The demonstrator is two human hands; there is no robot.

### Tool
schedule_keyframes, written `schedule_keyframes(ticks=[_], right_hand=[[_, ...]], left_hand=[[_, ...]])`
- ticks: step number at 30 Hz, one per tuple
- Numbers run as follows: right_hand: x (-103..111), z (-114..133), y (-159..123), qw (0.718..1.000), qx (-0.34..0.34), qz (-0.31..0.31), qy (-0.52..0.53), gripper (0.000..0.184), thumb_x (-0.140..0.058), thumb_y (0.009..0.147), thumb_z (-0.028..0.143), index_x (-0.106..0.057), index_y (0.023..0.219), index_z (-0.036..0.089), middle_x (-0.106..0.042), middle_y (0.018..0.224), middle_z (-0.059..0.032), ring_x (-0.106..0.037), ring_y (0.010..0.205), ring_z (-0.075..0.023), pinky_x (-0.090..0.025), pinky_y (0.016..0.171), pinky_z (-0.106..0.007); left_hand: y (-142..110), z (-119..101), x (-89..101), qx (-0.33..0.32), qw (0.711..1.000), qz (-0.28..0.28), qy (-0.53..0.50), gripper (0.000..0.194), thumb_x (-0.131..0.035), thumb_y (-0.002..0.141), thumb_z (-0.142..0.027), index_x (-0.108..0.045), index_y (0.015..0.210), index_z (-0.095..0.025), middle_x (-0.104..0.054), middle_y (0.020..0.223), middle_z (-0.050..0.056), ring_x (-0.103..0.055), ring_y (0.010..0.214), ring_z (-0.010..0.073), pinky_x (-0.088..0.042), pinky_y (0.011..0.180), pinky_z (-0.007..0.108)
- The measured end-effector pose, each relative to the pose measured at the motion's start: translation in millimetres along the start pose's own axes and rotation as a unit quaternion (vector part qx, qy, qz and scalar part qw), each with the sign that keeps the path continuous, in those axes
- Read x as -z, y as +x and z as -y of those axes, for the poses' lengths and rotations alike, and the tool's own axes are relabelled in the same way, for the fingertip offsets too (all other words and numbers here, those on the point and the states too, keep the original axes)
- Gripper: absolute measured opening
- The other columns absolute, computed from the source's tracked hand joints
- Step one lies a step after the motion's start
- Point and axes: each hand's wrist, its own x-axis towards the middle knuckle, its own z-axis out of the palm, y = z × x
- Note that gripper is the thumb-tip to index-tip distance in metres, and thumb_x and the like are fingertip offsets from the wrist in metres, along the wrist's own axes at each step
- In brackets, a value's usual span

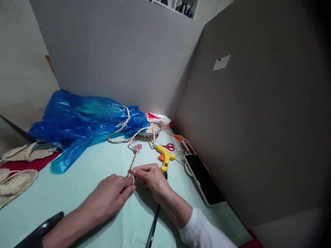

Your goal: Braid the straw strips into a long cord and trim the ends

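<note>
A pale braided cord [134, 160], straw-like, runs from the far side of the table down to my hands. My left hand [113, 191] pinches its near end, where the strands form a small loop. Close beside it, my right hand [151, 179] grips the same cord between thumb and fingers. A small pink clip [138, 147] sits on the cord farther up. Beyond the clip the braid curls toward a round woven piece [156, 128] and across the blue plastic bag [85, 113]. The exact strands between my fingertips are partly hidden.
Right of my hands lie a yellow glue gun [165, 156] with a black cable, red-handled scissors [170, 147] and a phone [205, 179]. A paper cup [165, 122] stands behind. Straw bundles [18, 184] lie at left. Grey partitions [124, 51] enclose the back and right.
</note>
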Motion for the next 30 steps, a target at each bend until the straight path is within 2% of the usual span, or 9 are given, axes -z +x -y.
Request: schedule_keyframes(ticks=[2,6,12,15,18,22,25,28,30], right_hand=[[-1,2,-1,1.000,0.005,-0.006,0.004,0.025,-0.068,0.069,0.036,-0.074,0.065,0.011,-0.048,0.051,0.0033,-0.028,0.049,-0.0066,-0.019,0.048,-0.024],[-2,4,-3,1.000,0.012,-0.013,-0.010,0.024,-0.067,0.071,0.034,-0.073,0.064,0.012,-0.038,0.045,0.0067,-0.025,0.048,-0.0072,-0.017,0.048,-0.025],[-3,4,-4,0.999,0.025,0.006,-0.021,0.026,-0.063,0.075,0.033,-0.068,0.061,0.012,-0.044,0.049,0.0048,-0.029,0.049,-0.0074,-0.021,0.049,-0.024],[-3,2,-2,0.998,0.037,0.004,-0.043,0.026,-0.060,0.077,0.031,-0.069,0.063,0.011,-0.044,0.050,0.0044,-0.029,0.050,-0.0076,-0.023,0.050,-0.023],[-1,1,0,0.994,0.054,0.001,-0.096,0.027,-0.057,0.081,0.029,-0.071,0.066,0.011,-0.042,0.051,0.0045,-0.028,0.050,-0.0080,-0.024,0.051,-0.024],[-1,5,-5,0.974,0.101,-0.010,-0.204,0.023,-0.058,0.081,0.019,-0.069,0.062,0.014,-0.041,0.052,0.0040,-0.033,0.054,-0.0096,-0.023,0.056,-0.026],[-6,6,-13,0.929,0.150,-0.046,-0.336,0.021,-0.059,0.081,0.014,-0.069,0.063,0.016,-0.050,0.058,0.0014,-0.037,0.057,-0.0115,-0.020,0.059,-0.029],[-12,2,-19,0.821,0.209,-0.069,-0.527,0.019,-0.059,0.087,0.018,-0.072,0.073,0.018,-0.065,0.070,-0.0036,-0.048,0.059,-0.0142,-0.018,0.057,-0.032],[-14,-3,-21,0.755,0.249,-0.064,-0.603,0.018,-0.058,0.090,0.019,-0.072,0.078,0.018,-0.068,0.074,-0.0049,-0.055,0.062,-0.0165,-0.018,0.055,-0.033]], left_hand=[[4,6,11.2,0.032,0.997,0.018,-0.065,0.042,-0.062,0.079,-0.049,-0.058,0.048,-0.021,-0.049,0.047,-0.001,-0.039,0.049,0.0155,-0.022,0.053,0.028],[15,17,23.6,0.065,0.977,-0.043,-0.198,0.042,-0.068,0.073,-0.055,-0.061,0.054,-0.018,-0.047,0.047,-0.003,-0.038,0.049,0.0131,-0.025,0.050,0.025],[18,11,3.6,0.026,0.935,0.026,-0.353,0.049,-0.068,0.072,-0.064,-0.060,0.084,-0.018,-0.061,0.072,0.000,-0.054,0.063,0.0148,-0.044,0.061,0.027],[17,9,-3.3,0.046,0.920,0.030,-0.388,0.047,-0.065,0.075,-0.064,-0.052,0.088,-0.020,-0.050,0.065,-0.007,-0.038,0.048,0.0076,-0.029,0.045,0.020],[17,8,-2.6,0.066,0.921,0.021,-0.385,0.044,-0.066,0.075,-0.061,-0.050,0.085,-0.021,-0.038,0.058,-0.012,-0.018,0.043,0.0054,-0.012,0.040,0.021],[18,8,0.4,0.064,0.932,-0.008,-0.357,0.036,-0.068,0.071,-0.049,-0.055,0.085,-0.019,-0.041,0.052,-0.011,-0.025,0.044,0.0076,-0.015,0.043,0.022],[19,13,-2.2,0.056,0.940,-0.046,-0.333,0.029,-0.069,0.065,-0.043,-0.059,0.079,-0.018,-0.049,0.048,-0.008,-0.039,0.048,0.0114,-0.024,0.049,0.023],[21,19,-7.6,0.055,0.944,-0.072,-0.317,0.019,-0.067,0.063,-0.036,-0.059,0.066,-0.019,-0.060,0.051,-0.002,-0.051,0.055,0.0156,-0.033,0.057,0.025],[21,22,-10.5,0.063,0.943,-0.079,-0.316,0.017,-0.065,0.062,-0.035,-0.059,0.063,-0.019,-0.060,0.052,-0.003,-0.051,0.053,0.0148,-0.032,0.055,0.025]])
